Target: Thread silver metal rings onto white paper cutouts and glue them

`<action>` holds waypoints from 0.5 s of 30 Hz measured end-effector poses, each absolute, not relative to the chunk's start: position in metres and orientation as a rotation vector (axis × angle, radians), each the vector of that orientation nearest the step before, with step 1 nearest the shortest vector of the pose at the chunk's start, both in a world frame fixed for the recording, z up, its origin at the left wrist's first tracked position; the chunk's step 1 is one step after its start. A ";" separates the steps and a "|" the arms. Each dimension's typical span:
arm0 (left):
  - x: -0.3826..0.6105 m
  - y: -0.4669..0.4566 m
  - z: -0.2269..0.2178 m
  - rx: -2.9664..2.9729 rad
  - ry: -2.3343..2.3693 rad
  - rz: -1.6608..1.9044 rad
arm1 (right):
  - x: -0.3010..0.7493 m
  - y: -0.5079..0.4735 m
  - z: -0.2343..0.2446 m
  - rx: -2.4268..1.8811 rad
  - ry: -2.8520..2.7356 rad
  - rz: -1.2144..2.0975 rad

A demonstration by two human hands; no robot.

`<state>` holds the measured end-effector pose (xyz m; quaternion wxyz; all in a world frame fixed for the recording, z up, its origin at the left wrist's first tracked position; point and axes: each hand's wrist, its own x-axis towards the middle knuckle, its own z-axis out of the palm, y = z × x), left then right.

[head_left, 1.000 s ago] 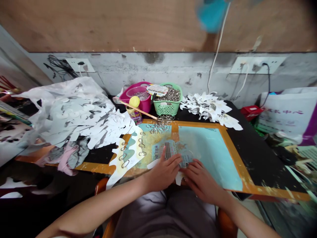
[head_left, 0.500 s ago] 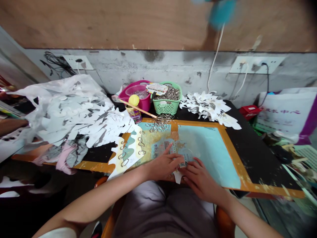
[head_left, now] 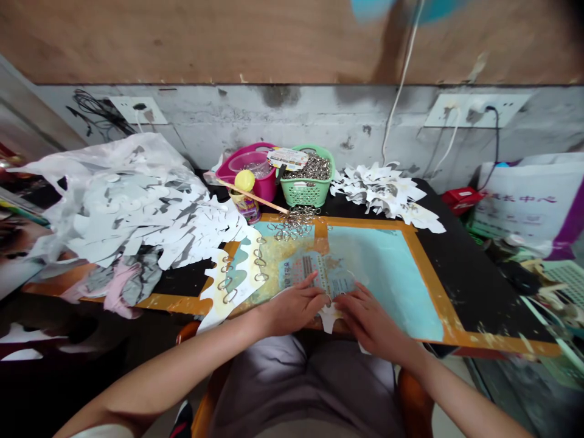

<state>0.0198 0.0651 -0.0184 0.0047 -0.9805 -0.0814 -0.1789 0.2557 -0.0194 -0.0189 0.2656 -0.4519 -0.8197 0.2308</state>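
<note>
Scruffy concrete wall [head_left: 292,121] in this head-cam shot, with a plywood board [head_left: 182,36] above it and a socket panel [head_left: 477,109] off to the right. On the black table [head_left: 474,286] lies a blue and yellow painted mat [head_left: 378,267] edged in orange tape.

Both hands are down at the near edge of the mat. The left hand [head_left: 289,310] has its fingers [head_left: 305,286] a bit apart, lying on a printed paper sheet [head_left: 314,274]. The right hand [head_left: 371,316] sits just beside it, fingers [head_left: 353,298] also slightly apart and on the same sheet. Neither looks clamped on anything. A white paper scrap [head_left: 327,317] pokes out between them.

Further back, there's a loose heap of metal rings [head_left: 292,222] below a green plastic basket [head_left: 306,191] full of more rings, next to a pink tub [head_left: 269,185]. White paper cutouts [head_left: 137,207] are piled up on the left.
</note>
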 end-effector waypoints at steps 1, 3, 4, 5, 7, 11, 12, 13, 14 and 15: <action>0.020 0.064 -0.018 -3.058 -0.253 -0.564 | 0.257 -0.019 -0.021 -1.225 -2.110 0.716; 0.020 0.062 -0.017 -3.042 -0.262 -0.559 | 0.260 -0.017 -0.023 -1.261 -1.898 0.863; 0.020 0.061 -0.016 -3.041 -0.267 -0.550 | 0.260 -0.016 -0.023 -1.283 -1.819 0.886; 0.020 0.060 -0.016 -3.044 -0.272 -0.544 | 0.261 -0.015 -0.023 -1.305 -1.757 0.868; 0.020 0.060 -0.016 -3.046 -0.276 -0.543 | 0.264 -0.013 -0.020 -1.333 -1.658 0.744; 0.019 0.061 -0.016 -3.059 -0.284 -0.547 | 0.264 -0.012 -0.012 -1.300 -1.787 0.472; 0.018 0.061 -0.016 -3.065 -0.294 -0.534 | 0.263 -0.013 -0.011 -1.255 -1.926 0.425; 0.018 0.061 -0.017 -3.070 -0.303 -0.522 | 0.261 -0.014 -0.010 -1.209 -2.065 0.384; 0.017 0.061 -0.017 -3.072 -0.312 -0.515 | 0.258 -0.016 -0.011 -1.170 -2.186 0.350; 0.017 0.061 -0.017 -3.074 -0.320 -0.516 | 0.255 -0.017 -0.012 -1.152 -2.276 0.322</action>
